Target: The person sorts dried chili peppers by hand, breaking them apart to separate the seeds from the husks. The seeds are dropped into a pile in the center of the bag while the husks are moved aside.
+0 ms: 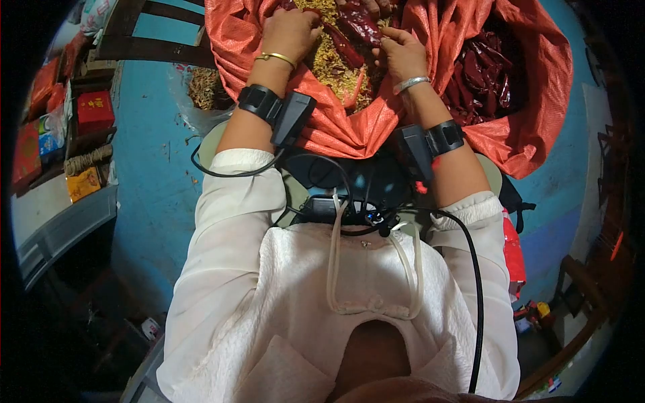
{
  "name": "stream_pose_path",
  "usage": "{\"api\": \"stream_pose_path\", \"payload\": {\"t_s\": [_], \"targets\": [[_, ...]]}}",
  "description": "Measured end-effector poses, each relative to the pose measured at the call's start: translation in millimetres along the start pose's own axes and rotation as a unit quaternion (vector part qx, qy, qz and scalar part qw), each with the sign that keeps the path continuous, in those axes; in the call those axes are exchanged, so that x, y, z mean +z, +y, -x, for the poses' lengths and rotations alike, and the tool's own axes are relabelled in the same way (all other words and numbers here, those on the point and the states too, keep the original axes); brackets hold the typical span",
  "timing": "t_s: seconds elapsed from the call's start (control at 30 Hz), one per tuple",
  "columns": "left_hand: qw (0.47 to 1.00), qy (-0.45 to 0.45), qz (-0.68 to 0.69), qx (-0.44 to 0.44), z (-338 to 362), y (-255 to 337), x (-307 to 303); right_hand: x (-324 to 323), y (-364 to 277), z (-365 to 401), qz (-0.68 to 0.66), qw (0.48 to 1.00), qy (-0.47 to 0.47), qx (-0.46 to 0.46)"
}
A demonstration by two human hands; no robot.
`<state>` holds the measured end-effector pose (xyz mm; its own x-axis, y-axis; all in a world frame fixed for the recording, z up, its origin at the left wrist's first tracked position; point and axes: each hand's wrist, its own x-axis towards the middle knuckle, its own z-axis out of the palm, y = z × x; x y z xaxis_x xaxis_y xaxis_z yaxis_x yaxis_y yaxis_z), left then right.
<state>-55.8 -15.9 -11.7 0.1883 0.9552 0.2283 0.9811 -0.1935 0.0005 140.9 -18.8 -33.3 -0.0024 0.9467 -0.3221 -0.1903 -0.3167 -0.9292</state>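
An orange-red woven sack lies open at the top, holding yellow chili seeds and glossy dried red chilies. My left hand, with a gold bangle at the wrist, is closed over the sack's left side, red chili showing at its fingertips. On the right, my right hand wears a silver bangle; thumb and fingers pinch together at the end of a dried chili. Fingers of another hand show at the top edge among the chilies.
A second sack of dark red chilies stands at the right. A clear plastic bag lies left, beside a dark wooden chair. Packaged goods fill a shelf at far left. Black cables run across my lap.
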Motion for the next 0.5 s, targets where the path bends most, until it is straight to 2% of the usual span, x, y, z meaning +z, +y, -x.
{"api": "stream_pose_path", "payload": {"t_s": [0.03,0.1,0.13,0.17,0.2,0.23,0.27,0.3,0.33,0.4,0.43,0.5], "targets": [[1.000,-0.001,0.000,0.000,-1,3,5,1,1,0,0.024,1.000,-0.013,-0.004],[0.995,0.072,-0.013,0.062,-1,8,18,-2,9,-4,0.066,0.996,-0.058,0.001],[0.996,0.071,-0.012,0.061,-2,11,15,-5,19,-10,0.067,0.996,-0.058,0.003],[0.998,0.024,-0.023,0.046,-5,12,10,-9,29,-16,0.190,0.975,-0.029,-0.114],[0.999,-0.023,-0.034,0.030,-7,13,7,-11,34,-19,0.308,0.924,0.000,-0.228],[1.000,-0.008,0.000,0.022,-5,11,7,-8,22,-10,0.309,0.924,0.000,-0.227],[1.000,-0.009,0.001,0.022,-4,10,7,-7,10,1,0.401,0.854,0.045,-0.327],[0.999,-0.007,0.054,0.000,-3,9,7,-4,1,9,0.484,0.763,0.089,-0.419],[0.994,-0.004,0.107,-0.022,-2,9,8,-4,2,9,0.484,0.763,0.089,-0.418],[0.993,-0.017,0.116,-0.025,1,10,4,-1,5,11,0.475,0.767,-0.050,-0.428],[0.991,-0.030,0.124,-0.030,3,10,2,2,6,14,0.505,0.747,-0.100,-0.421],[0.989,-0.021,0.144,-0.020,5,6,4,10,13,21,0.544,0.732,-0.130,-0.388]]}}
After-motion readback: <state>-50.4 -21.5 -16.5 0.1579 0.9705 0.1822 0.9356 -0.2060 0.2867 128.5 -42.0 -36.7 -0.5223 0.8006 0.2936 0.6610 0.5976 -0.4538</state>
